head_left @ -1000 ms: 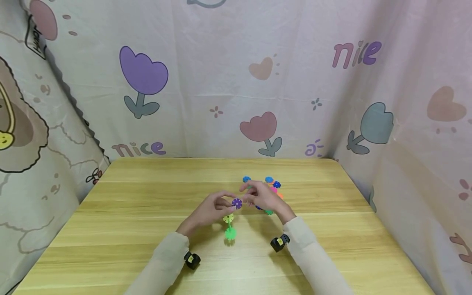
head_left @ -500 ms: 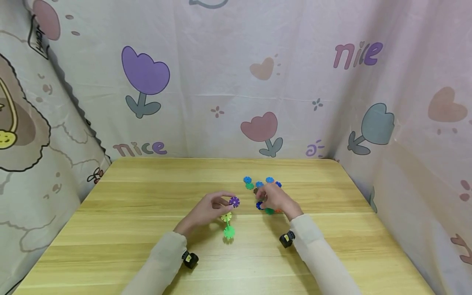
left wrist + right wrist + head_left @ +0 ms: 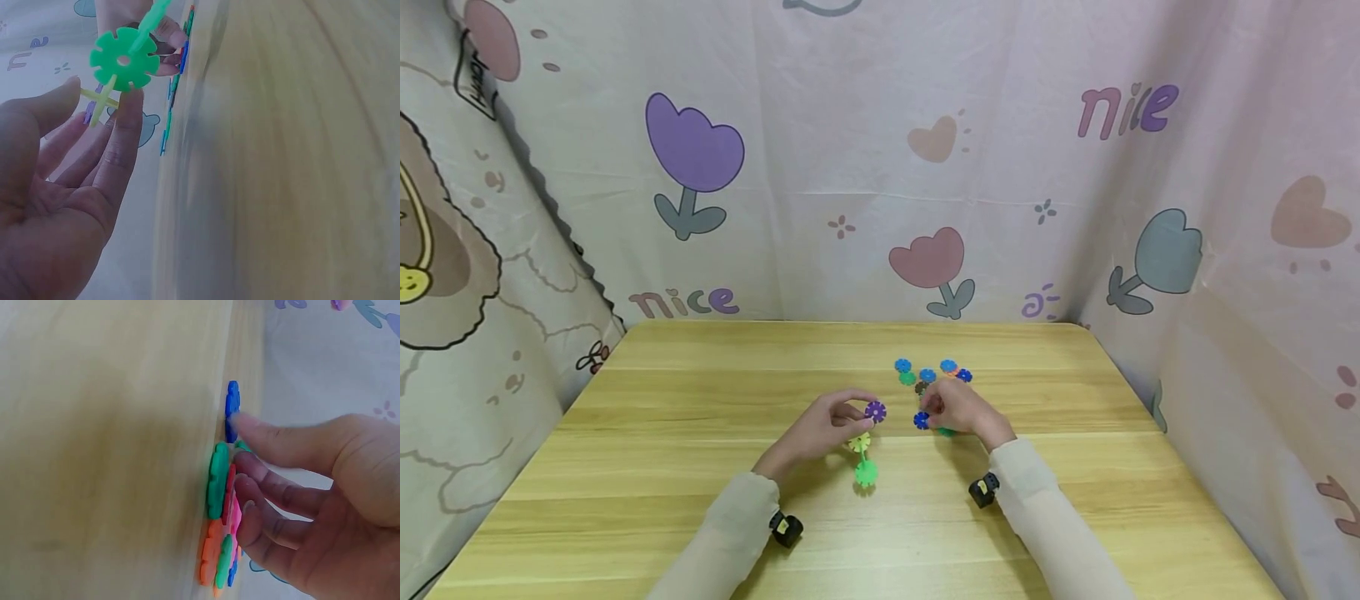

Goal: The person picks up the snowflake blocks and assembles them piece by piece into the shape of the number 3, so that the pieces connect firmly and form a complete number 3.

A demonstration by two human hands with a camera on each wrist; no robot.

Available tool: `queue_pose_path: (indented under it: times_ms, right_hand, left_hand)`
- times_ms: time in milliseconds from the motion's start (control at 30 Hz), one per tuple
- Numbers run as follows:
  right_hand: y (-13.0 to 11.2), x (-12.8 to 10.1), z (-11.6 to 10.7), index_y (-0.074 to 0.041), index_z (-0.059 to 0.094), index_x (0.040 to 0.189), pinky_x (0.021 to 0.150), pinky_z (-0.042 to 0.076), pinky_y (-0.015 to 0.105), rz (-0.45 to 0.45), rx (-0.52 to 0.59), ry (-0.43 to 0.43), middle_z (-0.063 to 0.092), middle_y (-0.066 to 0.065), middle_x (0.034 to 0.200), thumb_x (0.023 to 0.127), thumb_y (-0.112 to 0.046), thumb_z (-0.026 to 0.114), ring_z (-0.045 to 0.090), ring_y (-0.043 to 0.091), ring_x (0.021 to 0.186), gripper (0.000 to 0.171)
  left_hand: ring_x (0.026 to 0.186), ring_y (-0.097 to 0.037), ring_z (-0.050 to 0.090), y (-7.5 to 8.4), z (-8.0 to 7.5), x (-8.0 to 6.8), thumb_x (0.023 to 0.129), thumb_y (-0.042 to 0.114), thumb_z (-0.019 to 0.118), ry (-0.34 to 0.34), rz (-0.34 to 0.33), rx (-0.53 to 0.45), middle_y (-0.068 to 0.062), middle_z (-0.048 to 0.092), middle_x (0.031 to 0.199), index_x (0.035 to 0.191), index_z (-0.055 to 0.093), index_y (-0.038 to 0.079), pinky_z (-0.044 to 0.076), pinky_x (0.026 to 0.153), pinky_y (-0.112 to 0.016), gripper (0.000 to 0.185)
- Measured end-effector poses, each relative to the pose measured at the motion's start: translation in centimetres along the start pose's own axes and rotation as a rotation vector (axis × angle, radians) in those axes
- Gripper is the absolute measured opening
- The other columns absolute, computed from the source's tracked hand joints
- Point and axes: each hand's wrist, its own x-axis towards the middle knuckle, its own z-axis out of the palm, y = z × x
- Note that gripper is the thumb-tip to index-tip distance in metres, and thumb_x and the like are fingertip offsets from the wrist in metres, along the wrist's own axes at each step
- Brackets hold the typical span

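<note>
My left hand [image 3: 857, 410] pinches a small assembly of snowflake discs above the table: a purple disc [image 3: 875, 411] at the top, a yellow disc [image 3: 861, 442] below it and a green disc [image 3: 866, 473] on a stem at the bottom. In the left wrist view the green disc [image 3: 124, 60] hangs past my fingertips and the yellow disc [image 3: 100, 100] sits between them. My right hand [image 3: 929, 410] lies over a pile of loose discs [image 3: 947, 369]. One of its fingertips [image 3: 244, 423] rests on a blue disc [image 3: 232, 409] lying flat at the pile's near-left edge [image 3: 921, 420].
The wooden table [image 3: 700, 400] is closed in at the back and on both sides by printed cloth [image 3: 850, 167]. Red, green, orange and pink discs [image 3: 219, 537] are stacked under my right fingers. A black wrist camera sits on each sleeve [image 3: 789, 528] [image 3: 982, 490].
My right hand left the purple disc, went right to the pile and came back a little left with a blue disc under its fingertip. The left hand has barely moved.
</note>
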Motion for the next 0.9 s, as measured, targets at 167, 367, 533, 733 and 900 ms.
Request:
queue_pose_path:
  times_ms: [167,367,533,733,900]
  right_hand:
    - [0.0,0.3,0.4,-0.002,0.076,0.102,0.075,0.054,0.027,-0.015,0.000,-0.010,0.072,0.005,0.090,0.082,-0.007,0.086,0.060,0.013,0.080,0.022]
    - [-0.2,0.6,0.9,-0.007,0.074,0.093,0.076,0.056,0.028,-0.027,-0.001,-0.004,0.071,0.002,0.088,0.080,-0.003,0.087,0.063,0.013,0.081,0.019]
    - [-0.6,0.8,0.8,-0.010,0.074,0.090,0.074,0.055,0.026,-0.046,0.014,0.020,0.071,0.000,0.085,0.085,-0.003,0.083,0.061,0.010,0.078,0.012]
    - [-1.1,0.9,0.7,-0.012,0.076,0.093,0.068,0.051,0.025,-0.051,0.037,0.050,0.069,-0.001,0.084,0.091,-0.004,0.077,0.059,0.010,0.076,0.008]
    - [-1.8,1.0,0.5,-0.012,0.077,0.096,0.067,0.052,0.024,-0.053,0.060,0.058,0.069,0.000,0.084,0.092,-0.004,0.075,0.060,0.010,0.074,0.009]
  left_hand:
    - [0.104,-0.022,0.071,0.0,-0.1,-0.1,0.100,0.028,0.070,-0.002,-0.005,-0.001,-0.010,0.074,0.116,0.139,0.062,0.021,0.061,0.089,-0.039,0.040]
    - [0.103,-0.022,0.072,-0.1,-0.1,0.0,0.100,0.026,0.070,-0.007,0.008,-0.015,-0.012,0.074,0.115,0.136,0.063,0.022,0.062,0.088,-0.037,0.037]
    - [0.105,-0.023,0.072,-0.3,-0.2,0.1,0.100,0.026,0.070,-0.004,0.004,-0.026,-0.015,0.074,0.118,0.136,0.063,0.020,0.062,0.088,-0.037,0.037]
    - [0.103,-0.022,0.073,-0.3,-0.3,0.1,0.100,0.025,0.069,-0.007,-0.005,-0.048,-0.019,0.073,0.119,0.137,0.061,0.018,0.062,0.088,-0.036,0.039]
    - [0.103,-0.022,0.073,-0.3,-0.3,0.1,0.101,0.024,0.069,-0.015,0.006,-0.051,-0.020,0.073,0.119,0.138,0.061,0.017,0.062,0.088,-0.036,0.039]
